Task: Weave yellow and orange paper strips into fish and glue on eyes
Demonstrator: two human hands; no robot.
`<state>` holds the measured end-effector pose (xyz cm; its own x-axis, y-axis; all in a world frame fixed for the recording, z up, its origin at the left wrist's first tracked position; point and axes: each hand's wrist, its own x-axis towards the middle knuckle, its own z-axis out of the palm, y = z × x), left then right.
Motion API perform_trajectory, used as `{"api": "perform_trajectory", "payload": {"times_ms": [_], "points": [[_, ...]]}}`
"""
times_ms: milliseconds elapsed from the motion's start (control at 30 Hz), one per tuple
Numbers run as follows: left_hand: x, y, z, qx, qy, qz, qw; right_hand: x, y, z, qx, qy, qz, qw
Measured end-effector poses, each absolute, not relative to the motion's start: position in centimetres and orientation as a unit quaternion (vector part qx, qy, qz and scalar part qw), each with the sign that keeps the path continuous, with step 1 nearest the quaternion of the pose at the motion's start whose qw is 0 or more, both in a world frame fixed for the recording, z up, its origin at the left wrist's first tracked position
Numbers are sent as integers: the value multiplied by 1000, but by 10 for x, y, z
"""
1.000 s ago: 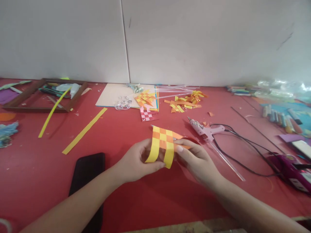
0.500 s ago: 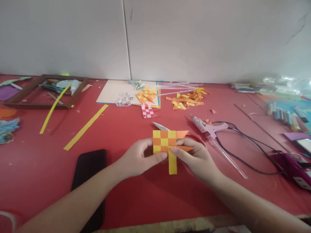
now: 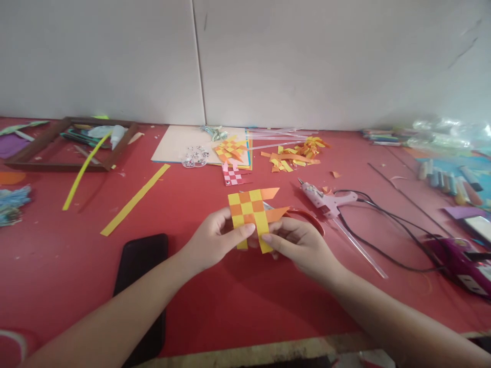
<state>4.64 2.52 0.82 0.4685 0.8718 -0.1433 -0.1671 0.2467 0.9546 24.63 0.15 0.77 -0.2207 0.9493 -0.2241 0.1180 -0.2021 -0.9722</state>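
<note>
Between my hands is a woven paper fish [image 3: 247,207] of yellow and orange strips in a checkered pattern, held up above the red table. My left hand [image 3: 218,237] pinches its lower left part, thumb in front and fingers behind. My right hand [image 3: 301,245] grips a yellow strip end that hangs from its lower right. Two pointed orange ends stick out to the right. Behind the fish and my right hand lie red-handled scissors [image 3: 312,217], mostly hidden.
A black phone [image 3: 143,286] lies by my left forearm. To the right are a pink glue gun [image 3: 324,199] with its cord and a purple device [image 3: 458,260]. Further back are paper scraps [image 3: 293,158], a pink woven piece [image 3: 232,175], a yellow strip [image 3: 136,199] and a brown frame [image 3: 57,166].
The woven paper has risen, shifted left and tilted. My right hand has slid from its edge down onto the hanging yellow strip, and a second yellow end now shows at lower left.
</note>
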Motion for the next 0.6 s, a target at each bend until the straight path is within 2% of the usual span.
{"api": "perform_trajectory", "payload": {"times_ms": [367,600], "points": [[47,25,8,493,367,374,695,245,1,7,-510,-544,574,338],[44,29,4,532,373,393,650,247,1,8,-505,-543,577,343]]}}
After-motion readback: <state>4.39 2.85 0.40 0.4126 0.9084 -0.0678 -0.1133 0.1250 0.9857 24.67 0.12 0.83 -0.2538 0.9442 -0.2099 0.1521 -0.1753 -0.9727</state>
